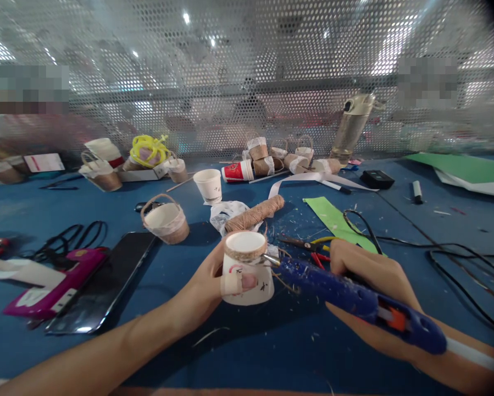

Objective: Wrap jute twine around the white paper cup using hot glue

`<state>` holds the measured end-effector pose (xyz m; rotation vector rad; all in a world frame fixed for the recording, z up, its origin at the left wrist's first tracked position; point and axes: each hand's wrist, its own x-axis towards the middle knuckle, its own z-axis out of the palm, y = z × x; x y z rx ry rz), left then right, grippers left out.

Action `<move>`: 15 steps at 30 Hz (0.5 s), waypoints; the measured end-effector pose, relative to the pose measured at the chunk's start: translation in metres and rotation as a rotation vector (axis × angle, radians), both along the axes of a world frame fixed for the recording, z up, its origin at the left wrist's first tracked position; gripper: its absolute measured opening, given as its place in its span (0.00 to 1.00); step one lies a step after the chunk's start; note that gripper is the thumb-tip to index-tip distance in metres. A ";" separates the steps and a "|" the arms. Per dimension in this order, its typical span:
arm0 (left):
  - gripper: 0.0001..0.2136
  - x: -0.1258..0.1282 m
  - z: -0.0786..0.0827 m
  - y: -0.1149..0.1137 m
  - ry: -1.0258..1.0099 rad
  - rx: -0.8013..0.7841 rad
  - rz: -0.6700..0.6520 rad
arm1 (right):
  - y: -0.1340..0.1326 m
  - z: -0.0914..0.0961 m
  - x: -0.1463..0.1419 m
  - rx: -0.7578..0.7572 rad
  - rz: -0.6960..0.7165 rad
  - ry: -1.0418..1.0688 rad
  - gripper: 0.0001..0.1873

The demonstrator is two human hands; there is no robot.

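Note:
My left hand (214, 280) is wrapped round a white paper cup (247, 269) whose rim is bound with brown twine; a plaster covers the thumb. My right hand (374, 275) grips a blue glue gun (354, 294), its metal nozzle touching the twine band at the cup's right side. A spool of brown twine (255, 214) lies just behind the cup on a crumpled plastic bag. A finished small twine-wrapped basket cup (166, 220) with a handle stands to the left.
A dark phone (106, 280) and a pink box (57, 286) lie left. Pliers (308, 247) and a green paper strip (333, 220) lie right, with black cables (456, 258). More cups (271, 157), yellow cord (148, 148) and a bottle (351, 129) stand before the perforated metal screen.

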<state>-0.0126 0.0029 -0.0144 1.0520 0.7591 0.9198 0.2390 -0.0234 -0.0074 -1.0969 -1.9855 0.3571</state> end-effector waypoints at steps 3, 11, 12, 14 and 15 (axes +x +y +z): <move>0.22 0.001 0.004 -0.001 -0.010 -0.034 0.020 | 0.001 0.003 0.003 -0.039 0.037 -0.019 0.13; 0.21 0.000 0.002 0.001 0.003 0.026 -0.049 | -0.002 0.006 0.003 -0.073 0.038 -0.074 0.14; 0.21 0.000 0.002 0.001 0.001 0.023 -0.048 | -0.002 0.006 0.003 -0.070 0.031 -0.071 0.14; 0.22 -0.001 0.003 0.002 -0.004 0.003 -0.041 | -0.001 0.007 0.003 -0.062 0.016 -0.060 0.13; 0.22 -0.001 0.003 0.002 -0.006 -0.006 -0.039 | -0.001 0.007 0.003 -0.059 0.015 -0.055 0.13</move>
